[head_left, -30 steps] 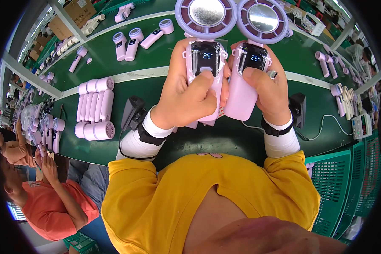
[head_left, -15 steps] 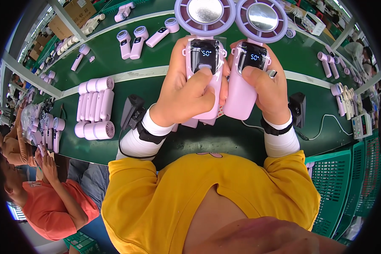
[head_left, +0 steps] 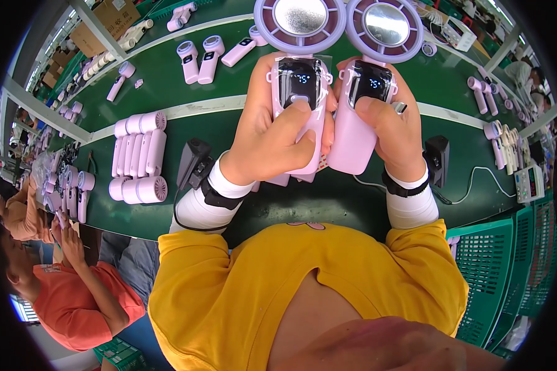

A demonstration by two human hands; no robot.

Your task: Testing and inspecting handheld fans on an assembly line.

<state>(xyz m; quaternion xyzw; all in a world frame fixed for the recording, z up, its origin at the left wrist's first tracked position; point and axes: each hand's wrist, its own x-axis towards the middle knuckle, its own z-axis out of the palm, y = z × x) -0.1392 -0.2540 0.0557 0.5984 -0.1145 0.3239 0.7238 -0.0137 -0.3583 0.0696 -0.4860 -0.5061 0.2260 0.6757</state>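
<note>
My left hand (head_left: pixel 277 133) is closed round a pink handheld fan (head_left: pixel 301 25), its thumb on the button below the lit display. A second pink handheld fan (head_left: pixel 385 28) is gripped in my right hand (head_left: pixel 390 127), with that thumb just under its dark screen. Both fans are held side by side, heads pointing away from me, a round mirror-like disc at the middle of each head. Clear film covers the display panels. A small metal connector (head_left: pixel 401 108) sticks out beside my right hand. Parts of other pink pieces show below the fans, mostly hidden.
Stacked pink fans (head_left: pixel 139 157) lie at left on the green table (head_left: pixel 291 207). More pink fans (head_left: pixel 208 60) rest on the moving strip beyond. A small meter (head_left: pixel 528 184) with a cable stands at right, above green crates (head_left: pixel 486 278). A co-worker in orange (head_left: pixel 83 303) sits at left.
Both displays now read a different, higher number. The fans on the far strip have shifted right. My hands have barely moved.
</note>
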